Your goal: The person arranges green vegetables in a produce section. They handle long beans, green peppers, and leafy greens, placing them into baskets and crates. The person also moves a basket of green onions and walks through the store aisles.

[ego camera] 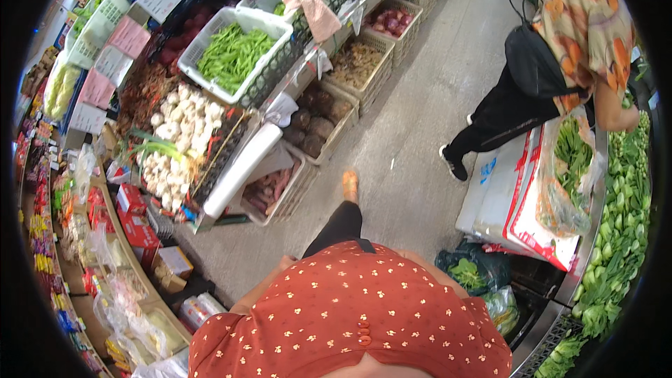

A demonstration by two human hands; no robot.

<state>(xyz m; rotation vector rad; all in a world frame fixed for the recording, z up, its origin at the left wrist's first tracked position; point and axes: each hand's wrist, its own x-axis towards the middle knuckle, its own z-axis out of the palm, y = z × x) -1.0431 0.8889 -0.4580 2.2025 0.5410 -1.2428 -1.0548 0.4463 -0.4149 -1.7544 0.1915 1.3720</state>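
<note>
My left hand [286, 262] hangs low beside my body, only partly visible at the edge of my red shirt, so its fingers cannot be made out. The right hand is hidden behind the shirt; just the forearm shows. Ahead on the left, a white plastic basket of green chili peppers [236, 58] rests on a produce stand. Garlic bulbs [181, 121] are heaped beside it, with a leek or green onion [157, 144] across them. A white roll of plastic bags [242, 170] lies along the stand's corner. Below it is a crate of sweet potatoes [270, 191].
Crates of taro [315, 126], ginger [357, 65] and red onions [391, 22] line the aisle floor [404, 142]. On the right, a person [583, 26] stands by leafy greens [614, 220] and a white box [499, 194]. Packaged goods fill curved-looking shelves [142, 273] at left.
</note>
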